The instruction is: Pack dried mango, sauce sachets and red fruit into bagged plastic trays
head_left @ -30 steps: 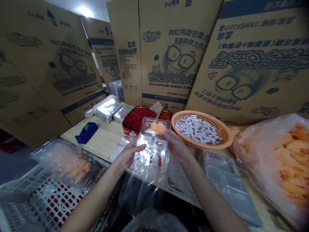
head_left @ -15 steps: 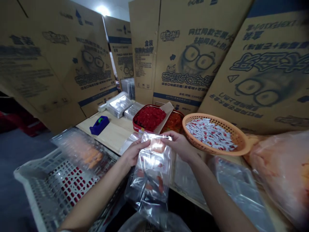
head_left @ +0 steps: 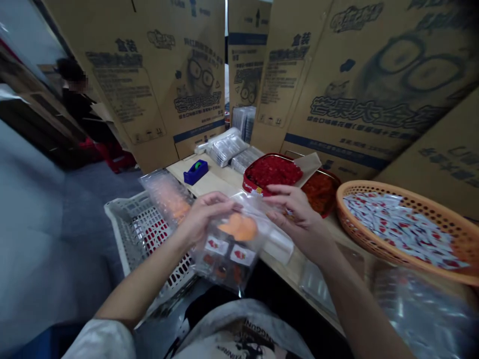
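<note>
A clear plastic bag (head_left: pixel 228 249) hangs tilted over the table's front edge, gripped near its top by my left hand (head_left: pixel 209 214). Inside it show an orange piece, two small white sachets with red print, and darker pieces lower down. My right hand (head_left: pixel 295 214) is beside the bag's upper right edge, fingers apart and slightly curled. Whether its fingertips touch the film is hard to tell. Behind the hands stands a red tin (head_left: pixel 273 172) of red bits, with another tin (head_left: pixel 320 192) of orange-red contents to its right.
A white plastic crate (head_left: pixel 123 234) stands at the left, a filled clear bag (head_left: pixel 164 194) on it. A blue tape dispenser (head_left: pixel 195 172) and stacked clear packaging (head_left: pixel 226 149) sit behind. An orange basket (head_left: pixel 411 199) of sachets is right. Cartons (head_left: pixel 187 75) wall the back; a person (head_left: pixel 82 104) is far left.
My view has swung left. My right hand has loosened from the bag's top edge and moved right, its fingers opening, while my left hand keeps hold of the bag.
</note>
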Tool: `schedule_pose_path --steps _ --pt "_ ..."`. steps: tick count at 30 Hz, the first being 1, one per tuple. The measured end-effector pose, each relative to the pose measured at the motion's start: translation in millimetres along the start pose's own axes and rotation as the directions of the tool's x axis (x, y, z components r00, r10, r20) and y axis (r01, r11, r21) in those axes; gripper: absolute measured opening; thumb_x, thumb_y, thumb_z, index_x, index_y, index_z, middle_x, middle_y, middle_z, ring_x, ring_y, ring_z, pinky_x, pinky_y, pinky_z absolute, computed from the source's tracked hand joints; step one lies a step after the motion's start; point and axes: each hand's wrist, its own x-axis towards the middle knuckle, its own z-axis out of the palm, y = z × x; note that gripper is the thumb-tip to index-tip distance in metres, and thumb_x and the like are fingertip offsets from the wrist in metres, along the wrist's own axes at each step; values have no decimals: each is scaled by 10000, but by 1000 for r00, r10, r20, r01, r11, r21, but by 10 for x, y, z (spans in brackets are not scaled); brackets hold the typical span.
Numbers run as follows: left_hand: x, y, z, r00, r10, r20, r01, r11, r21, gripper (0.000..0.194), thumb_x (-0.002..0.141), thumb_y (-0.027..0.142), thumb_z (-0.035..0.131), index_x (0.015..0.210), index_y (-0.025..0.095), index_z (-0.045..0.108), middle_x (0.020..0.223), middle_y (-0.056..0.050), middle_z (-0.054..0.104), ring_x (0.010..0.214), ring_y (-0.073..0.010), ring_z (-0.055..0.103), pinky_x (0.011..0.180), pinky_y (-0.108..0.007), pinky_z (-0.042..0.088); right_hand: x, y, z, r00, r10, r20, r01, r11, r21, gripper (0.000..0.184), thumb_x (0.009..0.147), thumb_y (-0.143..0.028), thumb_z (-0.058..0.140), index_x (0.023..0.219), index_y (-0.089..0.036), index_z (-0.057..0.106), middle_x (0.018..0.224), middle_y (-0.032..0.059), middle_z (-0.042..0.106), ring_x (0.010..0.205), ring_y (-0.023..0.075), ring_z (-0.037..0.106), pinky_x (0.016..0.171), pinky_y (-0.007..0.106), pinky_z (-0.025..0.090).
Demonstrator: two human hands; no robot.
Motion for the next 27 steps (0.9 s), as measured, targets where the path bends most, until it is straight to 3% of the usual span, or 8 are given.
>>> schedule_pose_path --steps 3,9,11,13,17,19,22,27 --pt "-126 174 -412 966 134 -222 -125 991 54 180 615 232 725 664 144 576 800 -47 715 682 -176 651 635 -279 494 -34 15 -51 995 -30 -90 26 999 -42 280 751 -346 639 1024 -287 638 1182 51 532 1141 211 447 990 407 333" --pt "-97 -191 -1093 739 376 -559 -346 924 164 222 555 244 753 664 152 583 752 -3 706 736 -142 647 737 -268 487 -311 404 -273 965 157 -212 -164 986 -13 167 807 -309 567 948 -237 618 1025 43 601 976 177 551 839 342 448" --pt "-84 -371 -1204 674 424 -605 -375 902 214 224 552 251 749 671 151 587 737 1 700 757 -141 646 764 -275 481 -393 494 -234 974 201 -102 -209 976 -68 147 814 -317 549 908 -222 610 949 39 619 877 166 575 761 318 470" --pt "-117 -458 -1275 627 447 -638 -397 888 232 215 563 256 739 680 154 590 731 6 696 759 -143 646 762 -285 483 -437 548 -62 973 188 131 -165 971 -172 154 817 -297 540 938 -221 596 958 43 619 851 163 573 731 305 473" --pt "-366 -315 -1396 611 452 -650 -433 878 204 170 593 228 726 688 160 602 773 -1 707 738 -146 652 739 -291 492 -423 660 628 835 55 548 160 928 -337 381 767 -131 566 1133 -230 528 1172 73 530 1075 205 466 873 351 407" --pt "-559 -190 -1480 618 441 -651 -420 885 201 158 591 213 730 669 159 603 770 -8 713 715 -145 653 717 -279 496 -376 758 1013 769 29 638 306 860 -409 439 768 -78 539 1173 -244 509 1233 80 484 1123 228 410 875 374 377" --pt "-860 -118 -1644 630 393 -670 -375 909 181 160 578 213 738 637 155 601 750 -18 716 717 -150 654 704 -269 499 -267 940 1452 682 30 731 460 760 -460 303 814 -95 498 1072 -232 577 1209 78 492 1089 238 404 831 370 354" --pt "-1197 -346 -1897 637 245 -731 -273 958 83 168 571 229 746 621 156 603 744 -18 716 718 -138 645 677 -236 490 -107 1186 1734 543 61 838 592 679 -433 115 834 -192 526 856 -189 639 978 73 573 983 236 442 763 350 327"
